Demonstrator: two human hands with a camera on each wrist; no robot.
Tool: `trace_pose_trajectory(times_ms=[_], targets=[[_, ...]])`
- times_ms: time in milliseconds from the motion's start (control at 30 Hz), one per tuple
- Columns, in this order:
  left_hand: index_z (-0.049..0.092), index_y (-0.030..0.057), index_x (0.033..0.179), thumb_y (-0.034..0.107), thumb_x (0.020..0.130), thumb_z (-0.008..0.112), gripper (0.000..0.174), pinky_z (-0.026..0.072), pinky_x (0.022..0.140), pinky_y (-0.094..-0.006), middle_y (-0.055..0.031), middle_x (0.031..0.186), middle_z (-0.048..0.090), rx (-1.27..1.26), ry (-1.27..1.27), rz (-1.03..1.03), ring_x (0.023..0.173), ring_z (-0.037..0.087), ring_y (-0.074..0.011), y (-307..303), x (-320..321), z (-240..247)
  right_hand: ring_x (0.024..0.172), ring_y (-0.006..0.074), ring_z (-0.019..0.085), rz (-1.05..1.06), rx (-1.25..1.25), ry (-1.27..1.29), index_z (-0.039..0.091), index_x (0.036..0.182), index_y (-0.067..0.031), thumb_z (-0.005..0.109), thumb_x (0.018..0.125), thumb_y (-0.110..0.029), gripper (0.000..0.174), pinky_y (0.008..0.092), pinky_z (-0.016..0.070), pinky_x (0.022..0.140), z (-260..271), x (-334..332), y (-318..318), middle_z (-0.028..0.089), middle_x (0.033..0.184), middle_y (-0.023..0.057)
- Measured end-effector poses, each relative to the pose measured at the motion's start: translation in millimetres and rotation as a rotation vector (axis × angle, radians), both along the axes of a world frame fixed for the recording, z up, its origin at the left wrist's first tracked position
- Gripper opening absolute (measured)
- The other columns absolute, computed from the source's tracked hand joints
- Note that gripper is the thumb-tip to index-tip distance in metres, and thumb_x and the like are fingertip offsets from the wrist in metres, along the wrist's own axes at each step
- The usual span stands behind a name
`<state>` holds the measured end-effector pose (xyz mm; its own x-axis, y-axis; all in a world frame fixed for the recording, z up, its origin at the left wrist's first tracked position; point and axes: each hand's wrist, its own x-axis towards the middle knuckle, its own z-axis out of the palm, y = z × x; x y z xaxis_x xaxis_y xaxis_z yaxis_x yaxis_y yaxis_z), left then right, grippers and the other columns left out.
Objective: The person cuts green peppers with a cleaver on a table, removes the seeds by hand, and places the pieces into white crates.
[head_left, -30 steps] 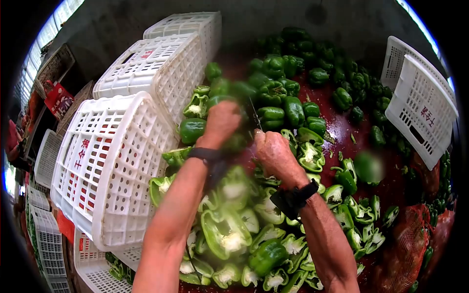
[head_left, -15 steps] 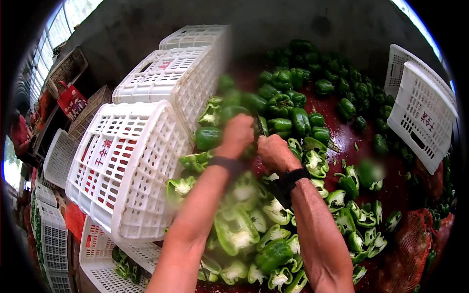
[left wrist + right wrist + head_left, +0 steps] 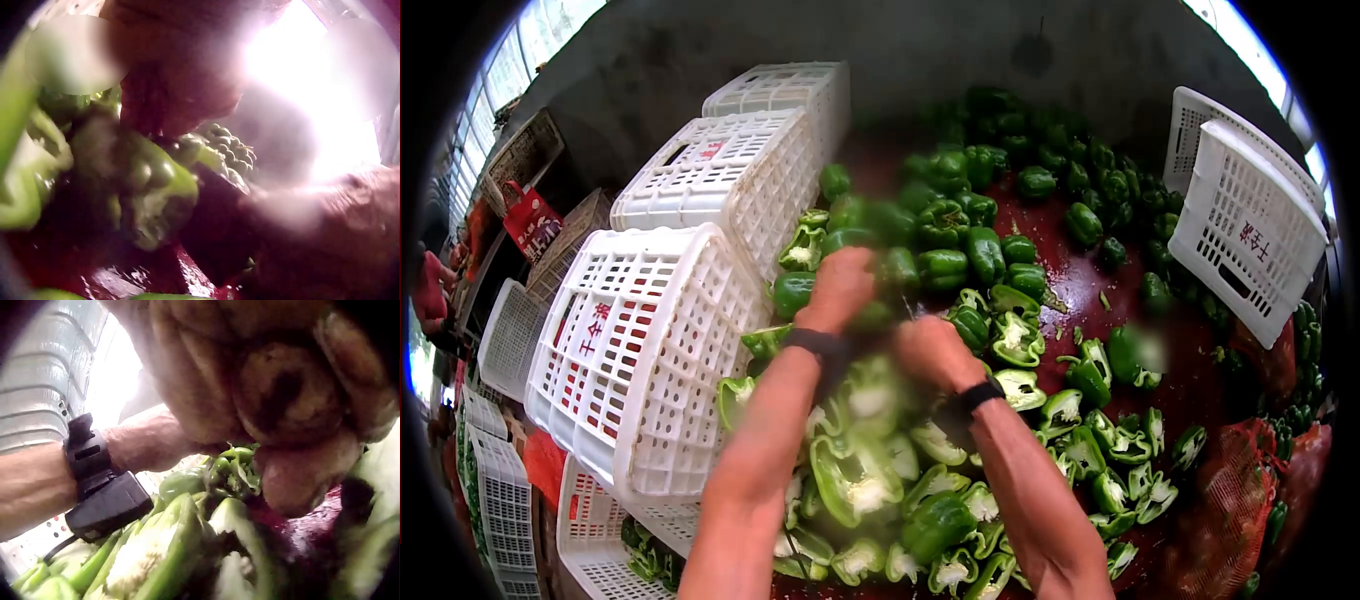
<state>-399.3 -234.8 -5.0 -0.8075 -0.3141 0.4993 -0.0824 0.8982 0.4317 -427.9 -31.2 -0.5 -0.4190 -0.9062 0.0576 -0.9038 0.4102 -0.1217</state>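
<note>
In the head view the left hand [image 3: 843, 285] is among whole green peppers [image 3: 943, 270], back of the hand up; blur hides its fingertips and whatever lies under them. Lower and to its right, the right hand [image 3: 935, 352] is curled round a knife, of which only a faint bit of blade [image 3: 908, 306] shows. Its curled fingers [image 3: 287, 394] fill the top of the right wrist view. Cut peppers [image 3: 855, 480] with pale seed cores lie below both hands. The left wrist view has a pepper [image 3: 159, 181] beneath the left hand [image 3: 181, 69].
White crates [image 3: 650, 350] stand along the left; more crates [image 3: 1250, 230] lean at the right. Whole peppers [image 3: 1090, 190] are heaped at the back of the red surface [image 3: 1080, 280]. A red mesh sack [image 3: 1225, 500] lies at lower right.
The right hand has moved down and a little away from the left hand, and less of the blade shows. The whole head view has shifted slightly.
</note>
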Motion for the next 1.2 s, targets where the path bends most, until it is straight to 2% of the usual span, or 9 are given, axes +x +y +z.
trace_pose_trajectory(times_ms=[133, 233, 333, 467, 633, 667, 700, 933, 1200], targets=[[0.067, 0.0015, 0.095, 0.006, 0.077, 0.062, 0.020, 0.0519, 0.085, -0.0493, -0.0229, 0.093, 0.065, -0.097, 0.000, 0.110, 0.094, 0.064, -0.0404, -35.9, 36.8, 22.9, 0.067, 0.0328, 0.072, -0.188, 0.215, -0.649, 0.066, 0.088, 0.0003, 0.052, 0.098, -0.018, 0.025, 0.0416, 0.0604, 0.057, 122.4, 27.5, 41.1, 0.069, 0.079, 0.0200], [0.068, -0.0004, 0.093, 0.013, 0.077, 0.066, 0.021, 0.0530, 0.083, -0.0498, -0.0256, 0.090, 0.066, -0.197, -0.091, 0.401, 0.093, 0.065, -0.0419, -46.7, 65.0, 21.9, 0.070, 0.0417, 0.069, -0.185, 0.214, -0.572, 0.057, 0.098, 0.0064, 0.052, 0.095, -0.011, 0.018, 0.0502, 0.0578, 0.062, 100.5, 19.6, 58.0, 0.063, 0.077, 0.0278], [0.069, -0.0013, 0.090, 0.018, 0.075, 0.070, 0.025, 0.0545, 0.081, -0.0488, -0.0270, 0.086, 0.067, -0.004, -0.243, 0.400, 0.089, 0.067, -0.0432, -54.9, 68.9, 12.6, 0.073, 0.0416, 0.066, -0.101, 0.095, -0.444, 0.057, 0.101, 0.0046, 0.058, 0.088, -0.002, 0.015, 0.0497, 0.0553, 0.064, 105.9, 27.2, 59.3, 0.062, 0.079, 0.0249], [0.074, 0.0043, 0.098, 0.018, 0.075, 0.071, 0.027, 0.0555, 0.082, -0.0438, -0.0246, 0.089, 0.069, 0.132, -0.157, 0.104, 0.088, 0.068, -0.0407, -53.3, 72.3, 18.1, 0.072, 0.0365, 0.061, 0.159, -0.260, -0.115, 0.056, 0.099, 0.0006, 0.063, 0.084, -0.006, 0.018, 0.0471, 0.0512, 0.062, 67.3, 25.1, 56.4, 0.058, 0.080, 0.0171], [0.067, 0.0033, 0.109, -0.002, 0.076, 0.063, 0.033, 0.0540, 0.082, -0.0320, -0.0092, 0.092, 0.070, 0.413, -0.207, -0.180, 0.092, 0.067, -0.0182, -36.7, 72.4, 16.8, 0.072, 0.0348, 0.064, 0.147, -0.364, -0.105, 0.057, 0.091, -0.0049, 0.059, 0.088, -0.008, 0.005, 0.0479, 0.0515, 0.058, 39.3, 27.6, 33.0, 0.058, 0.081, 0.0189], [0.067, 0.0032, 0.108, -0.001, 0.077, 0.063, 0.031, 0.0540, 0.081, -0.0323, -0.0092, 0.092, 0.070, 0.395, -0.158, -0.130, 0.091, 0.067, -0.0183, -36.0, 70.9, 17.6, 0.073, 0.0351, 0.064, 0.126, -0.339, -0.092, 0.057, 0.091, -0.0049, 0.059, 0.088, -0.008, 0.005, 0.0481, 0.0520, 0.059, 37.6, 28.6, 30.6, 0.058, 0.081, 0.0195], [0.067, 0.0030, 0.107, -0.001, 0.078, 0.062, 0.030, 0.0540, 0.080, -0.0325, -0.0092, 0.092, 0.070, 0.377, -0.112, -0.081, 0.090, 0.067, -0.0185, -36.4, 68.0, 17.8, 0.071, 0.0356, 0.060, 0.139, -0.269, -0.111, 0.059, 0.109, 0.0018, 0.058, 0.089, -0.006, 0.022, 0.0465, 0.0494, 0.060, 38.0, 27.4, 30.8, 0.055, 0.082, 0.0160], [0.066, -0.0027, 0.089, 0.007, 0.074, 0.067, 0.018, 0.0532, 0.075, -0.0398, -0.0185, 0.083, 0.067, 0.212, -0.018, 0.000, 0.082, 0.067, -0.0319, -19.8, 72.4, 17.8, 0.069, 0.0397, 0.062, 0.206, -0.318, -0.001, 0.055, 0.090, -0.0021, 0.056, 0.091, -0.011, 0.009, 0.0534, 0.0494, 0.061, 31.9, 5.6, 31.4, 0.056, 0.075, 0.0193], [0.063, -0.0030, 0.084, 0.009, 0.073, 0.062, 0.016, 0.0512, 0.071, -0.0435, -0.0233, 0.079, 0.062, 0.115, 0.000, -0.013, 0.078, 0.064, -0.0404, -17.6, 61.0, 13.5, 0.080, 0.0358, 0.061, 0.341, -0.100, 0.004, 0.057, 0.116, 0.0033, 0.056, 0.092, -0.011, 0.028, 0.0466, 0.0516, 0.068, 35.0, -7.2, 15.0, 0.057, 0.085, 0.0172]])
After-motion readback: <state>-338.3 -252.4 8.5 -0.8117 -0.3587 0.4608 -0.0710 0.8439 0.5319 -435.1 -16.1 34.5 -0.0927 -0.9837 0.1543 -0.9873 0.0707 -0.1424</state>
